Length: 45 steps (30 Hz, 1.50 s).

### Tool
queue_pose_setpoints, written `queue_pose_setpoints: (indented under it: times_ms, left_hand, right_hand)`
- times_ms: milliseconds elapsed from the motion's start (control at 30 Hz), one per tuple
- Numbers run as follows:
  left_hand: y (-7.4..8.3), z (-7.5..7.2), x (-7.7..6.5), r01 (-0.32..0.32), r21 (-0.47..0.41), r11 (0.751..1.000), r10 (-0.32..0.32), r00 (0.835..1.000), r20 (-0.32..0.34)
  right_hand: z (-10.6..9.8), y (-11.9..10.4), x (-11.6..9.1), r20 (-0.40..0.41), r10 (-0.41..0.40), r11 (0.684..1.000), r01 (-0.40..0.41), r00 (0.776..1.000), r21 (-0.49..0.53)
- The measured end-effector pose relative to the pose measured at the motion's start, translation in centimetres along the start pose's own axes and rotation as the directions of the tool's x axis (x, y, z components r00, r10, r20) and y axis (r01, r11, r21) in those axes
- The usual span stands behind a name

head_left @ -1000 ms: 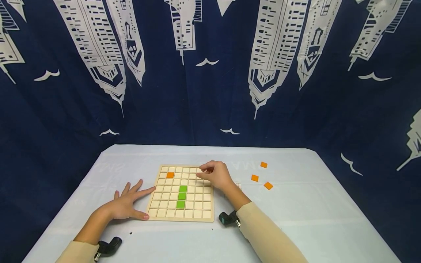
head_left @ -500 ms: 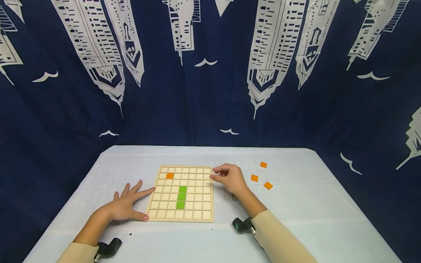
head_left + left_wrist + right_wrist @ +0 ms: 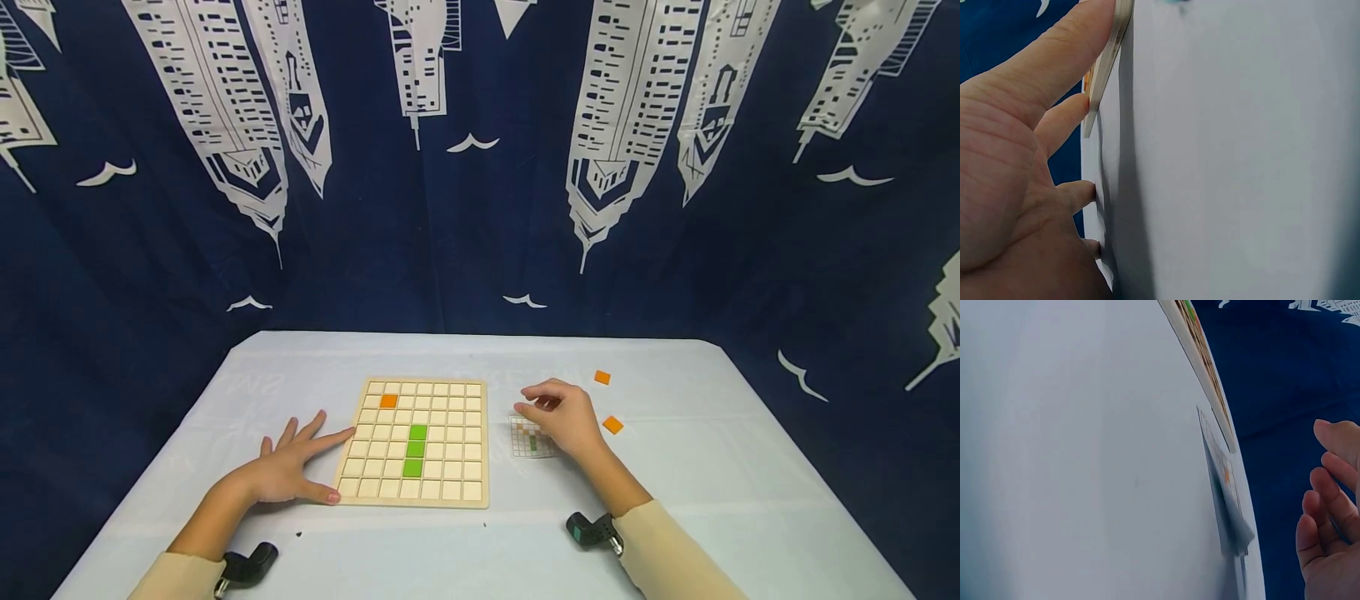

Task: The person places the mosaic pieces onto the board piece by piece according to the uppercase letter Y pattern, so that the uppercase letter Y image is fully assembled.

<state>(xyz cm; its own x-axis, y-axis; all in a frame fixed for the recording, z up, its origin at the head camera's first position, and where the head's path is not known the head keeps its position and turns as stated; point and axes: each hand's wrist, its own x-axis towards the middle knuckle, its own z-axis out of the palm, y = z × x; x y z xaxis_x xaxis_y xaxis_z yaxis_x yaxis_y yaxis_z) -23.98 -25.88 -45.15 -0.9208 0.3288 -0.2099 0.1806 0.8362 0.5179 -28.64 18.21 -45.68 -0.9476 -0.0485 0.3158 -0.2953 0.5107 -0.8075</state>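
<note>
A square wooden grid board (image 3: 453, 451) lies flat on the table. One orange tile (image 3: 388, 402) sits in its upper left, and a column of green tiles (image 3: 415, 449) stands near its middle. My left hand (image 3: 281, 468) has its fingers spread, with index finger and thumb touching the board's left edge; the left wrist view shows the same contact. My right hand (image 3: 566, 417) hovers right of the board, over a small grid-printed card (image 3: 522, 446), fingers loosely bent. In the right wrist view no object shows between its fingertips, and the card's edge curls up.
Two loose orange tiles lie to the right, one farther back (image 3: 602, 377) and one nearer (image 3: 612, 425). The white-covered table (image 3: 420, 550) ends at a dark blue curtain (image 3: 465, 233) with white printed buildings. A small dark speck (image 3: 298, 534) lies near my left wrist.
My right hand has moved right, from above the board's upper right to above the card. An orange tile beside it is now out of sight behind the hand. My left hand has stayed put.
</note>
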Motion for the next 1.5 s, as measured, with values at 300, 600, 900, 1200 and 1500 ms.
queue_pose_setpoints:
  times_ms: [300,600,900,1200,1500]
  left_hand:
    - [0.1,-0.1,0.0,-0.001,-0.001,1.000,0.001,1.000,0.005]
    - [0.0,0.0,0.1,0.027,0.006,1.000,-0.028,1.000,0.010]
    - [-0.1,-0.1,0.1,0.013,0.009,1.000,-0.013,1.000,0.004]
    - [-0.3,0.0,0.3,0.015,0.009,1.000,-0.015,1.000,0.010]
    - [0.1,-0.1,0.1,0.016,0.013,1.000,-0.016,1.000,0.005]
  right_hand:
    - [-2.1,1.1,-1.2,-0.029,0.021,1.000,-0.021,0.999,-0.001]
    - [-4.4,2.3,-2.0,-0.036,0.018,0.996,-0.021,0.999,-0.085]
    - [-6.4,3.2,-2.5,-0.047,0.041,0.990,-0.047,0.998,-0.130]
    - [-8.3,3.8,-2.8,-0.026,0.116,0.979,-0.119,0.993,-0.163]
    - [-9.7,4.4,-3.0,0.007,0.141,0.970,-0.137,0.990,-0.200]
